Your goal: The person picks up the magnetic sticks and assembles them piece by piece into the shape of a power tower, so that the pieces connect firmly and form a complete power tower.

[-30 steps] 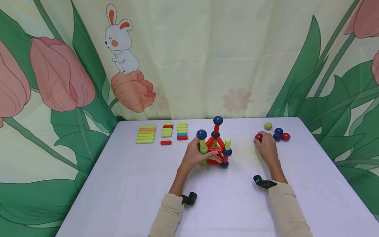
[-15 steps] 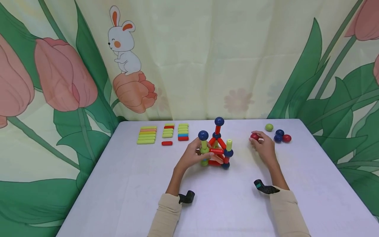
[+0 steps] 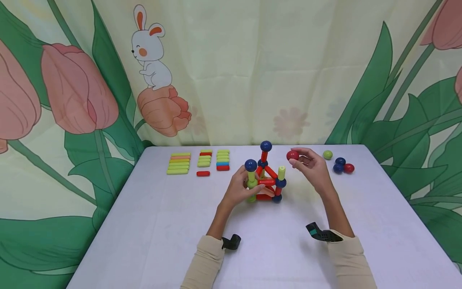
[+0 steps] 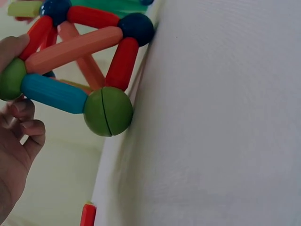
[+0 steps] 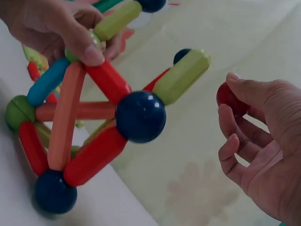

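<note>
A frame of magnetic rods and balls stands on the table. My left hand grips it at a green ball, thumb and fingers on either side. Above that ball rises a yellow-green rod topped with a dark blue ball. My right hand pinches a red ball between thumb and fingertips, raised over the table. Just left of and below the red ball is a bare-ended yellow-green rod, fixed on a blue ball. Fingers partly hide the green ball.
Sorted yellow-green, red and other coloured rods lie in rows at the back left, with a single red rod in front. Several loose balls, including a green ball and a red one, lie at the back right. A printed curtain hangs behind.
My right hand has lifted the red ball off the table beside the loose balls and carried it left toward the frame. My left hand keeps its grip, with the frame turned slightly.
</note>
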Motion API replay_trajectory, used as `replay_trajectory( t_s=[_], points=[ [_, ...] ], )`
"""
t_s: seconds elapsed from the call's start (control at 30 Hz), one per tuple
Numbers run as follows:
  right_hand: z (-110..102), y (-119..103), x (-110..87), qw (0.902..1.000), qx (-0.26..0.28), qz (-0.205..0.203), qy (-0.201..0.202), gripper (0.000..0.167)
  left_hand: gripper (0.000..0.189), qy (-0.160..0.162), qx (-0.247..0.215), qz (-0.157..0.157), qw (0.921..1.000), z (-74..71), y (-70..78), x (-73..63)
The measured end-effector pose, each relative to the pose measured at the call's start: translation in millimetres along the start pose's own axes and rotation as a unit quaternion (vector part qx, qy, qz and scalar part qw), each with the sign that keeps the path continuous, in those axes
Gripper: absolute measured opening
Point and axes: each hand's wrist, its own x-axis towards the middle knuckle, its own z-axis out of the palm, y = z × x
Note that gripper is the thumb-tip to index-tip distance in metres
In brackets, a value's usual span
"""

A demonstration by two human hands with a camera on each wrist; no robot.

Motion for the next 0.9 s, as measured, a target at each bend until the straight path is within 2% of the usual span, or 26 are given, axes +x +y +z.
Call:
replay_trajectory(
  t_s=[0.17, 0.37, 0.53, 0.7, 0.83, 0.9],
  points=[
    [6.8, -19.6, -6.2, 0.9982, 0.012, -0.052, -0.028, 0.042, 0.026, 0.007, 0.008, 0.002, 0.9999, 2.0, 2.2, -0.1],
    [13.0, -26.8, -10.2, 0.9924, -0.051, -0.094, -0.060, 0.041, 0.028, 0.010, 0.019, -0.001, 0.9998, 3.0, 2.0, 0.3],
    [14.4, -22.5, -12.1, 0.9911, -0.065, -0.092, -0.071, 0.043, 0.029, -0.006, 0.021, -0.009, 0.9997, 2.6, 2.0, 0.0],
    [13.9, -20.6, -10.9, 0.9893, -0.069, -0.098, -0.084, 0.049, 0.042, -0.030, 0.017, -0.028, 0.9990, -4.1, 3.2, -0.1],
    [10.7, -13.1, -10.0, 0.9856, -0.103, -0.085, -0.104, 0.055, 0.047, -0.051, 0.005, -0.035, 0.9981, -10.3, 1.8, 0.5],
    [9.7, -8.1, -10.5, 0.9821, -0.131, -0.072, -0.114, 0.055, 0.048, -0.067, 0.000, -0.052, 0.9964, -13.1, 0.6, 0.9]
  ],
)
